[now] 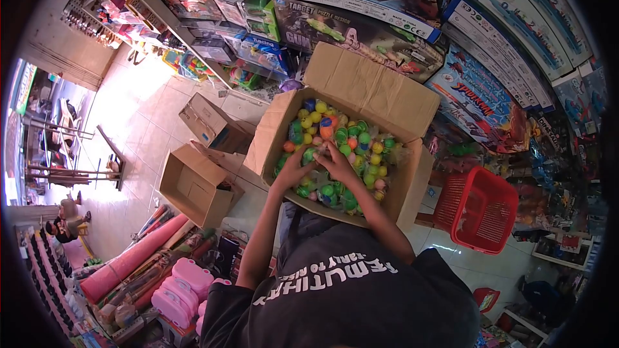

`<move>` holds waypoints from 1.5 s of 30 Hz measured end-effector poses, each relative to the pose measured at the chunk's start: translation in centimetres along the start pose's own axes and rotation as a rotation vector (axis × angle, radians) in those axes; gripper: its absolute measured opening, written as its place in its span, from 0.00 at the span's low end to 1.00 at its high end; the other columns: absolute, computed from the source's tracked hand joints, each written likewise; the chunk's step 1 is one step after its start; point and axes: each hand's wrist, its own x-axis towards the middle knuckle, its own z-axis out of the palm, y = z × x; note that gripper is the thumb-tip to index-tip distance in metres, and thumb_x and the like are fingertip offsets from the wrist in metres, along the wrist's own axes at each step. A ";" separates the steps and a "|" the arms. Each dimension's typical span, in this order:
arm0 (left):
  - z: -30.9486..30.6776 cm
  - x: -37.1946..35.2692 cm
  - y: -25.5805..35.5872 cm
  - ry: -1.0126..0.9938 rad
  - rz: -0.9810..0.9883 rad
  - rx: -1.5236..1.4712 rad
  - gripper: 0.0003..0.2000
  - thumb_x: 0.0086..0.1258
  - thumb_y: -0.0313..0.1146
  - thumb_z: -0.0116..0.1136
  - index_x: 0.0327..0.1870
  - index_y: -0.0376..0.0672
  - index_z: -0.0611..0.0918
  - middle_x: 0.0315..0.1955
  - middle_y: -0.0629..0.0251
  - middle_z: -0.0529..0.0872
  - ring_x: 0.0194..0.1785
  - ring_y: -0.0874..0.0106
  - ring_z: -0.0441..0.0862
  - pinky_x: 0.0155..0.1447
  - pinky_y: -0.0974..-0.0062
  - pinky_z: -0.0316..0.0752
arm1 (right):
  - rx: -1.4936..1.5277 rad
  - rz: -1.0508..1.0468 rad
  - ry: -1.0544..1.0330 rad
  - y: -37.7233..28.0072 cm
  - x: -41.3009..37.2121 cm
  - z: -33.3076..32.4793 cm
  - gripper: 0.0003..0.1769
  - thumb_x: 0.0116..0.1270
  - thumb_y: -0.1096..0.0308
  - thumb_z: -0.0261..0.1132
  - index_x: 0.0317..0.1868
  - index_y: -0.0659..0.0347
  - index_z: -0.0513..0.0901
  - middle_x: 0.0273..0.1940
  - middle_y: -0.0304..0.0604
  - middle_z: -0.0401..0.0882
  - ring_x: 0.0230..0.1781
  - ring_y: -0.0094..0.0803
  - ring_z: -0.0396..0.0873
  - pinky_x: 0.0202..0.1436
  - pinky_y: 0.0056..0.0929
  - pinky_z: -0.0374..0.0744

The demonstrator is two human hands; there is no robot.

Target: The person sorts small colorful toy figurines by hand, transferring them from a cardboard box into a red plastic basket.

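Observation:
An open cardboard box [267, 134] stands in front of me, filled with small colourful balls [367, 171] in green, yellow and orange, some in clear plastic. My left hand [295, 169] is over the left-centre of the box, fingers bent inward. Close beside it, my right hand [336, 164] has its fingers drawn together. The fingertips of both hands meet around something small at the middle of the balls; what it is cannot be made out. A larger orange ball [327, 127] lies just beyond the fingers.
Two cardboard boxes, one open [193, 183] and one behind it [209, 122], stand on the floor at left. A red basket [480, 209] is at right. Boxed toys [361, 35] line the far shelves. Pink cases [177, 299] and rolls [132, 258] lie lower left. A person [66, 222] sits far left.

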 end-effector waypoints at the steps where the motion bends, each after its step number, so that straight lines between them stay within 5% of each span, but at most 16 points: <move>1: -0.1 0.0 -0.1 0.047 -0.047 -0.044 0.26 0.56 0.35 0.58 0.56 0.40 0.68 0.45 0.48 0.77 0.52 0.58 0.75 0.52 0.67 0.69 | -0.036 -0.020 -0.012 -0.1 0.7 0.0 0.24 0.64 0.57 0.59 0.54 0.63 0.66 0.35 0.42 0.77 0.37 0.26 0.77 0.43 0.25 0.73; 6: -0.5 -0.2 0.3 0.206 -0.135 -0.027 0.21 0.60 0.37 0.56 0.52 0.38 0.70 0.41 0.48 0.79 0.47 0.57 0.78 0.49 0.67 0.71 | -0.302 0.007 0.053 -3.3 3.2 -1.9 0.19 0.62 0.62 0.60 0.50 0.61 0.69 0.38 0.46 0.76 0.41 0.36 0.77 0.43 0.31 0.74; 9: -0.5 0.0 0.2 0.328 -0.131 -0.030 0.20 0.63 0.38 0.54 0.51 0.37 0.70 0.37 0.48 0.80 0.44 0.57 0.80 0.46 0.67 0.72 | -0.938 -0.325 0.292 -3.0 4.5 -2.7 0.24 0.52 0.61 0.66 0.49 0.56 0.71 0.45 0.48 0.69 0.47 0.46 0.71 0.45 0.40 0.73; 16: -0.3 0.1 -0.1 0.360 -0.161 -0.038 0.19 0.65 0.42 0.52 0.49 0.37 0.70 0.36 0.46 0.81 0.44 0.52 0.79 0.45 0.65 0.72 | -1.181 -0.268 0.372 0.0 5.3 -2.0 0.28 0.46 0.64 0.67 0.51 0.54 0.70 0.45 0.49 0.68 0.47 0.50 0.70 0.45 0.42 0.72; 22: -0.3 0.3 -0.8 0.361 -0.163 -0.082 0.20 0.65 0.43 0.51 0.50 0.35 0.71 0.38 0.45 0.80 0.47 0.54 0.78 0.48 0.66 0.71 | -0.756 -0.380 0.364 0.1 4.4 -2.7 0.22 0.48 0.70 0.66 0.46 0.57 0.73 0.44 0.50 0.72 0.45 0.49 0.72 0.45 0.42 0.72; 25: -0.4 0.7 -1.0 0.337 -0.176 -0.153 0.22 0.66 0.44 0.51 0.51 0.33 0.70 0.41 0.47 0.80 0.48 0.58 0.78 0.50 0.68 0.70 | -0.656 -0.237 0.361 -0.7 3.5 -3.1 0.19 0.52 0.72 0.65 0.45 0.60 0.73 0.41 0.50 0.75 0.45 0.46 0.74 0.45 0.39 0.73; 28: -0.4 0.7 -0.8 0.336 -0.176 -0.257 0.22 0.67 0.44 0.50 0.52 0.32 0.70 0.42 0.51 0.80 0.47 0.64 0.77 0.51 0.71 0.69 | -0.393 -0.183 0.374 -1.6 2.4 -2.8 0.16 0.56 0.70 0.64 0.45 0.61 0.73 0.41 0.46 0.76 0.43 0.37 0.76 0.44 0.32 0.74; 30: -0.5 0.5 -1.3 0.346 -0.164 -0.297 0.22 0.68 0.43 0.49 0.52 0.32 0.71 0.42 0.54 0.80 0.46 0.66 0.77 0.51 0.72 0.69 | 0.119 -0.062 0.318 -2.2 1.1 -2.6 0.13 0.60 0.69 0.61 0.46 0.59 0.73 0.42 0.34 0.75 0.40 0.25 0.74 0.42 0.25 0.73; 34: 0.1 -0.8 -0.2 0.033 -0.315 -0.824 0.18 0.72 0.43 0.43 0.55 0.40 0.70 0.44 0.63 0.78 0.49 0.74 0.75 0.52 0.75 0.70 | 0.349 0.013 0.381 -3.6 -3.4 -1.2 0.13 0.62 0.69 0.59 0.47 0.58 0.71 0.42 0.34 0.74 0.39 0.21 0.74 0.39 0.21 0.72; 36: 1.1 -1.7 1.5 -0.032 -0.313 -1.161 0.18 0.72 0.43 0.42 0.56 0.42 0.69 0.39 0.69 0.77 0.43 0.79 0.74 0.46 0.79 0.69 | 0.567 0.070 0.386 -2.9 -5.8 -0.5 0.15 0.63 0.69 0.58 0.49 0.58 0.69 0.42 0.35 0.73 0.39 0.18 0.72 0.37 0.19 0.71; 45: 4.2 -5.0 3.9 -0.402 -0.368 -1.153 0.19 0.73 0.41 0.39 0.59 0.41 0.65 0.48 0.67 0.74 0.49 0.76 0.73 0.51 0.76 0.69 | 0.060 0.031 0.444 -3.8 -13.4 1.6 0.32 0.56 0.72 0.62 0.61 0.59 0.61 0.43 0.41 0.71 0.43 0.28 0.72 0.49 0.24 0.71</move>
